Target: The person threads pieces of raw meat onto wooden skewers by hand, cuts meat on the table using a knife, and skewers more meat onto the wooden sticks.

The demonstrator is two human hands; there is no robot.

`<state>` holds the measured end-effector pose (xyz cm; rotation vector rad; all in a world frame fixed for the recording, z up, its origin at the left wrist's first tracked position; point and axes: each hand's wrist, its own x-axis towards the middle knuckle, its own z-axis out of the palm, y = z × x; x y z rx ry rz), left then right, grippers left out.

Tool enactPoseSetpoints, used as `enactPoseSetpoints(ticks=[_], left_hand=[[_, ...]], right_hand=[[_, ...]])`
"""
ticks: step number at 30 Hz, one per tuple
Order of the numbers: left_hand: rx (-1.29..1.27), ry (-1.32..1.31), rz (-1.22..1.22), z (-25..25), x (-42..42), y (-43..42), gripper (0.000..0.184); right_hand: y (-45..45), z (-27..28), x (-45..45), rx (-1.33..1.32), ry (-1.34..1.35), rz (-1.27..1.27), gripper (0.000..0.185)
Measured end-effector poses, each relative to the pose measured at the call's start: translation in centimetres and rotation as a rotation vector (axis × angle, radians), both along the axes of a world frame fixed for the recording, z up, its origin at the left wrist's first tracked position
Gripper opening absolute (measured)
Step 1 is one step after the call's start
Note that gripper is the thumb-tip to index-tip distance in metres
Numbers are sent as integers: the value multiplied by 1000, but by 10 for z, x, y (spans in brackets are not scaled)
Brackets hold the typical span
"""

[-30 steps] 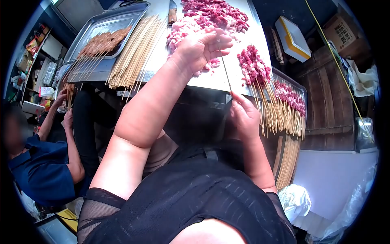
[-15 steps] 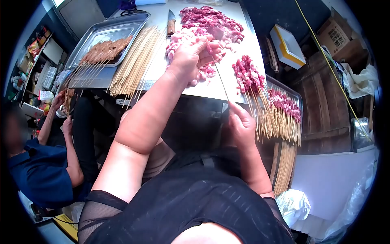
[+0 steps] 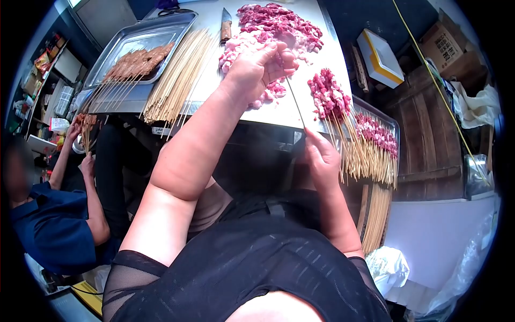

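My left hand (image 3: 260, 67) is above the raw meat pile, its fingers curled around a small piece of meat that is mostly hidden by them. A thin bamboo skewer (image 3: 295, 102) slants from those fingers down to my right hand (image 3: 323, 158), which pinches its lower end just off the table's front edge. Behind my left hand lies a heap of cut red meat (image 3: 284, 24), with paler, fatty pieces (image 3: 236, 51) in front. To the right, finished raw meat skewers (image 3: 327, 96) lie with their sticks over the edge.
A knife (image 3: 226, 27) lies behind loose bamboo skewers (image 3: 179, 75). At left, a metal tray (image 3: 120, 51) holds brownish meat skewers (image 3: 139, 63). More raw skewers (image 3: 375, 137) fill a tray at right, above bundled sticks (image 3: 377, 217). A seated person (image 3: 59, 225) at left holds skewers.
My right hand has risen slightly with the skewer's lower end. My left hand's fingers have curled further over the meat. The seated person's hands have shifted slightly.
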<state>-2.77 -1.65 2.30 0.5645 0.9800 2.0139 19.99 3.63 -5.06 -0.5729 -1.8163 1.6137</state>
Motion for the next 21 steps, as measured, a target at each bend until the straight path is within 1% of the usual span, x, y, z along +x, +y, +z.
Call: enactPoseSetpoints(ticks=[5,7,8,9,11,12,14,15,17,19,21], left_hand=[[39,-23,29,-3,9,1,24],[106,-62,64,-3,12,1,26],[97,-122,97,-2,14,3,25],[102,-116,98,-1,13,2,25],[207,-146,83,-3,11,2,23],[219,-148,87,-2,10,2,21],[244,-128,92,-4,7,3,20],[262,-114,97,-4,7,2,20],[261,-158,92,-4,6,1,18],[297,-141,118,-4,5,1,18],[280,-155,127,-5,4,0,17]], right_hand=[[-4,2,-2,-2,7,9,25],[-6,4,-4,-14,-3,1,26],[-6,2,-5,-31,9,11,26],[-6,3,-5,-23,-7,21,25],[-9,8,-7,-11,-30,30,25],[-11,8,-9,-10,-28,30,25],[-12,10,-13,-146,44,98,25],[-12,14,-13,-145,45,98,25],[-13,19,-14,-501,-18,204,27],[-16,17,-16,-534,-18,228,27],[-19,17,-18,-564,19,250,27]])
